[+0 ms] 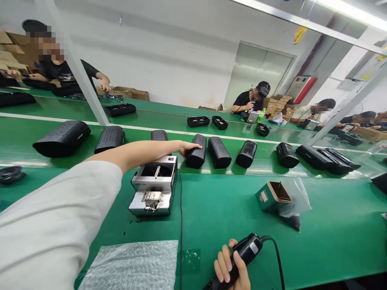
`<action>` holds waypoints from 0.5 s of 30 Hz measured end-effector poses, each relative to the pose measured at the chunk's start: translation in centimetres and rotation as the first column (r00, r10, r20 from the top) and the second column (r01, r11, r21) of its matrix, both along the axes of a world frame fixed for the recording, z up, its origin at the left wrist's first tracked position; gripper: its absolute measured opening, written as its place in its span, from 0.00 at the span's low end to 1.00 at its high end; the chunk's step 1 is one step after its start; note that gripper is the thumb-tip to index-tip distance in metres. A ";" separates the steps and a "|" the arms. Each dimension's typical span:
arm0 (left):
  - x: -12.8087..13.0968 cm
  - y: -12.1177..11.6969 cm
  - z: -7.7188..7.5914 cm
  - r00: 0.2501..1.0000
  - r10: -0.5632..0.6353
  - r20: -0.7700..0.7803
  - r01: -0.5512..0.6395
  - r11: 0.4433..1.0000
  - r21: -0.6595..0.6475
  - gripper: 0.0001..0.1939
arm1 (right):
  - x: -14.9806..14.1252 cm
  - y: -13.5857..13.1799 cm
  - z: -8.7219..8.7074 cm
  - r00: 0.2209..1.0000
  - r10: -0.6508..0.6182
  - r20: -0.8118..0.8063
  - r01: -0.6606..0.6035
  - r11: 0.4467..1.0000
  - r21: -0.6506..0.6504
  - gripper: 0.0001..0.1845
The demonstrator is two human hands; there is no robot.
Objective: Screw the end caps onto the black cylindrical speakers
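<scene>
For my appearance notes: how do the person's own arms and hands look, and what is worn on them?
Both hands are bare, without gloves, rings or a watch in view. The left arm wears a loose, short, light grey-white sleeve; the forearm down to the left hand is uncovered. Of the right hand only fingers and knuckles show; no sleeve is visible.

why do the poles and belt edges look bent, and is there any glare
Head view: wide-angle lens bows the straight frame pole and conveyor belt; ceiling strip light blows out white, leaving soft sheen on the belt; the left hand and the speaker shell stay sharp.

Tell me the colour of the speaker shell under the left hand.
Black, dotted texture; the speaker shell shows in the head view.
</scene>
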State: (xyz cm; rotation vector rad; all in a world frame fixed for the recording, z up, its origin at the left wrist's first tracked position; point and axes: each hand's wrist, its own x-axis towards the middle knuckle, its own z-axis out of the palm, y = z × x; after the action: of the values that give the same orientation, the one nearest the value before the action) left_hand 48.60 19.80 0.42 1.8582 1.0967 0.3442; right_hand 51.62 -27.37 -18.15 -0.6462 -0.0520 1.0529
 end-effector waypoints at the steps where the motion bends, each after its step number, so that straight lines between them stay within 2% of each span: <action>1: 0.0 -0.4 0.8 1.000 -0.004 0.011 0.004 1.000 0.001 0.21 | 0.1 0.0 0.1 1.000 0.007 0.005 -0.007 1.000 0.003 0.26; 3: -0.1 -1.2 2.9 0.999 -0.004 0.031 0.004 1.000 -0.010 0.19 | 0.3 0.1 0.2 1.000 0.019 0.022 -0.019 1.000 0.007 0.27; 6: -1.9 -2.7 7.3 0.995 0.017 0.096 -0.022 0.999 0.046 0.21 | 0.3 0.1 0.5 0.998 0.021 0.060 -0.022 1.000 0.017 0.27; 9: -6.4 -6.0 12.5 0.988 0.047 0.147 -0.073 0.981 0.181 0.31 | 0.2 -0.1 0.9 0.994 0.017 0.110 -0.022 0.999 0.045 0.26; 11: -10.5 -10.1 15.1 0.990 0.029 0.139 -0.071 0.947 0.313 0.43 | 0.2 0.0 1.0 0.989 0.013 0.146 -0.024 0.997 0.076 0.26; 12: -12.7 -12.5 15.8 0.994 -0.003 0.113 -0.042 0.918 0.394 0.48 | 0.3 0.1 1.1 0.986 0.011 0.163 -0.027 0.995 0.094 0.26; 13: -14.8 -15.2 16.0 0.996 -0.079 0.030 0.052 0.850 0.525 0.51 | 0.4 0.2 1.2 0.984 0.010 0.180 -0.031 0.993 0.112 0.26; 15: -18.5 -20.4 15.1 0.979 -0.177 -0.101 0.194 0.667 0.719 0.53 | 0.4 0.3 1.4 0.978 0.006 0.209 -0.037 0.989 0.146 0.23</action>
State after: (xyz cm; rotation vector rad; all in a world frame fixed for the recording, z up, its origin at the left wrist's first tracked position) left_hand 30.06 -0.55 15.52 2.6660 0.8130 0.7217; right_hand 52.02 -27.03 -16.76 -0.6190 -0.3178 0.9887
